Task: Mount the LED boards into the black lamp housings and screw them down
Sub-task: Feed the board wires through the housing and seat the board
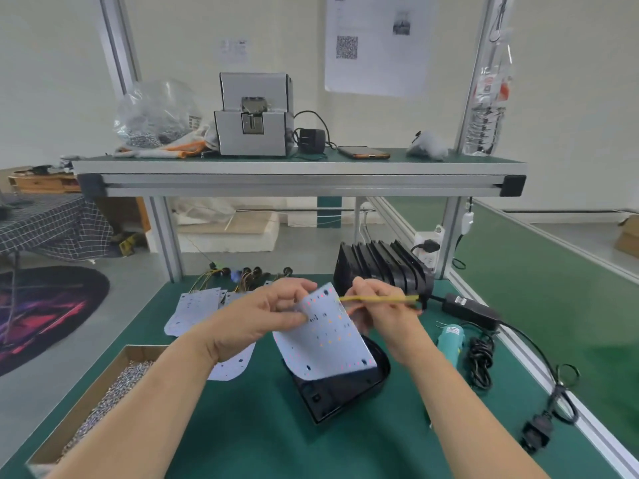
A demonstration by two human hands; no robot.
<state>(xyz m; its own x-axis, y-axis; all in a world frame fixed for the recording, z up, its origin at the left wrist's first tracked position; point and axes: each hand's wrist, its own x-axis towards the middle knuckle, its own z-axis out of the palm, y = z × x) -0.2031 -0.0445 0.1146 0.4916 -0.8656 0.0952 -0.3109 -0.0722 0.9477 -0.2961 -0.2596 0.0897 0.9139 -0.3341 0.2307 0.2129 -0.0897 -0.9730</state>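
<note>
A white LED board is held tilted above an open black lamp housing that lies on the green mat. My left hand grips the board's upper left edge. My right hand pinches the board's yellow wires, which stretch to the right. Several more LED boards lie spread on the mat to the left, partly hidden by my left arm. A row of black housings stands on edge behind my hands.
A cardboard box of screws sits at the front left. A teal electric screwdriver, its black power brick and coiled cables lie on the right. An aluminium shelf overhead carries a screw feeder, a phone and bags.
</note>
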